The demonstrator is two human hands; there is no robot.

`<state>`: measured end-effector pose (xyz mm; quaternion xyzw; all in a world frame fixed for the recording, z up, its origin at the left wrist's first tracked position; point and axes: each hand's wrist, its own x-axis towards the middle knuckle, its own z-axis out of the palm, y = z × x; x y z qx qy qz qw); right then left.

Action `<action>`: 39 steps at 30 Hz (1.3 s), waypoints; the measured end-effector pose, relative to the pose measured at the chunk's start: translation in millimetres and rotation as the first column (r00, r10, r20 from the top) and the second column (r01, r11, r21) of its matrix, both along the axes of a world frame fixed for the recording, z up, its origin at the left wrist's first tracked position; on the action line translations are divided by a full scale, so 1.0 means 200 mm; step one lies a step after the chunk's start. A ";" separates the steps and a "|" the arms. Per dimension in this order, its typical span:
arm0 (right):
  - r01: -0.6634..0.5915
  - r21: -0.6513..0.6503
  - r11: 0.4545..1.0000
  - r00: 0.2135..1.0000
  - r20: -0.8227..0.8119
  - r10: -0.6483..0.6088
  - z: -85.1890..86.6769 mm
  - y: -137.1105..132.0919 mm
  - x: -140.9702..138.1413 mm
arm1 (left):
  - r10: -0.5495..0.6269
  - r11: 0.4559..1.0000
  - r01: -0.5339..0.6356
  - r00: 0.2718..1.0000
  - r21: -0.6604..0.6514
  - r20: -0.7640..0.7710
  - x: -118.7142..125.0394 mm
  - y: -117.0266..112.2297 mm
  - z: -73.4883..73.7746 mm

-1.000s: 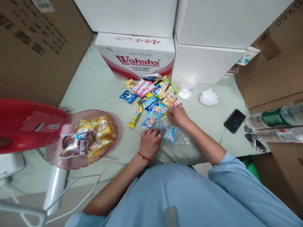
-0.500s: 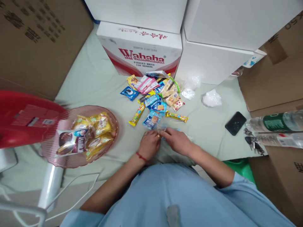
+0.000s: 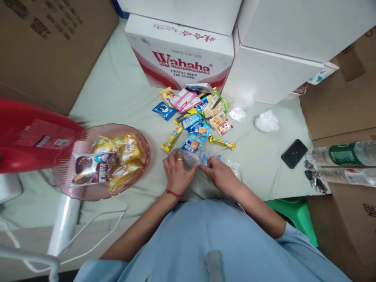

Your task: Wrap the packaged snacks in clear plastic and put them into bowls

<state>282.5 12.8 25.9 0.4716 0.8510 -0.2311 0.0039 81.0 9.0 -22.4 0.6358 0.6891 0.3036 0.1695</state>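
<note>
A clear plastic bag [image 3: 190,157] lies between my two hands, close to my body. My left hand [image 3: 178,170] grips its left side, with the thumb and fingers apart around the film. On the right side, my right hand [image 3: 220,172] pinches the bag's edge with bent fingers. Right beside those fingers is a blue packet [image 3: 207,156]; whether it is inside the bag, I cannot tell. Just beyond lies a pile of wrapped snacks: blue cracker packets [image 3: 192,144], pink packets [image 3: 185,100], and yellow bars [image 3: 172,138].
On the left stands a pink ribbed glass bowl [image 3: 147,156] holding yellow packaged snacks, beside a red object [image 3: 35,135]. A Wahaba water carton [image 3: 182,58] stands behind. Rightward are crumpled plastic [image 3: 267,121], a phone [image 3: 294,153], keys [image 3: 315,181] and bottles [image 3: 343,154].
My left hand has moved left, away from my right hand, and its fingers have spread. More of the clear bag shows between the hands. The view has shifted slightly.
</note>
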 end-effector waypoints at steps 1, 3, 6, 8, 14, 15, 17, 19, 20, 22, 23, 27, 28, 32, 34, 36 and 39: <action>0.001 -0.004 1.000 1.000 -0.030 -0.001 -0.01 0.00 0.00 | -0.016 0.999 0.015 0.999 0.031 0.051 0.02 0.00 0.01; -0.007 -0.004 1.000 0.995 -0.104 0.006 -0.02 0.00 0.01 | -0.109 0.993 0.095 0.973 0.075 0.204 0.06 0.01 0.06; -0.021 0.010 1.000 0.980 -0.197 0.023 -0.01 -0.03 0.04 | -0.312 0.949 0.300 0.862 0.094 0.400 0.10 0.01 0.13; -0.046 0.011 0.999 0.969 -0.244 0.047 0.00 -0.06 0.08 | -0.433 0.896 0.431 0.792 0.109 0.431 0.12 0.01 0.16; -0.004 0.001 1.000 0.878 -0.478 0.004 0.02 -0.15 0.32 | -0.657 0.754 0.656 0.751 0.034 0.071 0.19 0.00 0.14; 0.141 0.018 0.990 0.864 -0.490 -0.114 0.00 -0.16 0.35 | -0.666 0.746 0.666 0.746 0.016 -0.013 0.20 -0.01 0.13; 0.453 0.089 0.887 0.823 -0.426 -0.377 -0.05 -0.17 0.40 | -0.664 0.741 0.671 0.734 0.006 -0.140 0.22 -0.03 0.12; 0.598 0.179 0.782 0.790 -0.300 -0.535 -0.10 -0.19 0.42 | -0.655 0.739 0.673 0.724 0.014 -0.217 0.22 -0.05 0.12; 0.605 0.201 0.771 0.793 -0.244 -0.558 -0.11 -0.20 0.43 | -0.645 0.743 0.669 0.724 0.020 -0.244 0.23 -0.05 0.11; 0.577 0.182 0.796 0.814 -0.206 -0.543 -0.11 -0.21 0.42 | -0.622 0.756 0.654 0.730 0.026 -0.283 0.23 -0.06 0.11; 0.573 0.154 0.805 0.814 -0.228 -0.535 -0.10 -0.21 0.41 | -0.612 0.763 0.646 0.733 0.023 -0.297 0.23 -0.07 0.11; 0.560 -0.053 0.827 0.751 -0.390 -0.533 0.01 -0.13 0.32 | -0.614 0.770 0.637 0.722 -0.042 -0.318 0.24 -0.08 0.12; 0.531 -0.075 0.844 0.753 -0.415 -0.511 0.03 -0.10 0.29 | -0.630 0.761 0.645 0.711 -0.068 -0.314 0.25 -0.08 0.12; 0.376 0.029 0.926 0.859 -0.387 -0.336 0.03 0.04 0.11 | -0.725 0.688 0.689 0.645 -0.229 -0.239 0.27 -0.08 0.15; 0.311 0.061 0.948 0.915 -0.288 -0.282 0.01 0.08 0.02 | -0.752 0.658 0.700 0.631 -0.278 -0.191 0.24 -0.09 0.16; 0.261 0.092 0.961 0.951 -0.195 -0.240 -0.01 0.08 -0.03 | -0.755 0.650 0.711 0.646 -0.270 -0.116 0.18 -0.11 0.18; 0.192 0.201 0.961 0.980 -0.088 -0.178 -0.01 0.05 -0.07 | -0.729 0.659 0.719 0.683 -0.220 0.045 0.03 -0.16 0.18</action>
